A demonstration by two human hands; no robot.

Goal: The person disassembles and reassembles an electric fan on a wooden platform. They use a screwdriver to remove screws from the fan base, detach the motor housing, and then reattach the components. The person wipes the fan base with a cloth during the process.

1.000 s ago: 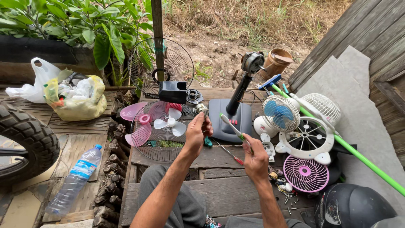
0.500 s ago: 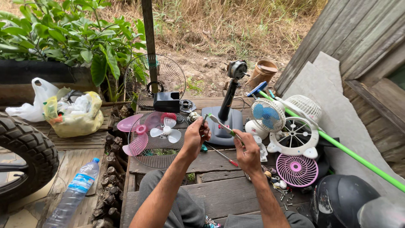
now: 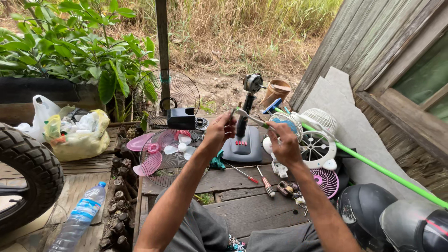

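Observation:
My left hand (image 3: 218, 131) is raised over the wooden platform (image 3: 242, 205) and pinches a small thin part at its fingertips. My right hand (image 3: 283, 142) grips a screwdriver (image 3: 252, 118) with a green handle, its tip pointing left toward the left hand's fingers. Just behind my hands stands a grey fan base with a black upright neck (image 3: 244, 135) and a bare motor head on top. Two more screwdrivers (image 3: 267, 184) lie on the planks below my hands.
A wire fan guard with pink blades (image 3: 163, 154) lies at left, a second guard (image 3: 163, 95) leans on a post. Small white and pink fans (image 3: 317, 149), a green pole (image 3: 387, 172), helmets (image 3: 368, 214), a water bottle (image 3: 81, 214), a tyre (image 3: 23, 172) and bags (image 3: 74, 133) surround me.
Both hands have lifted and come closer together in front of the fan base. The view has tilted up slightly.

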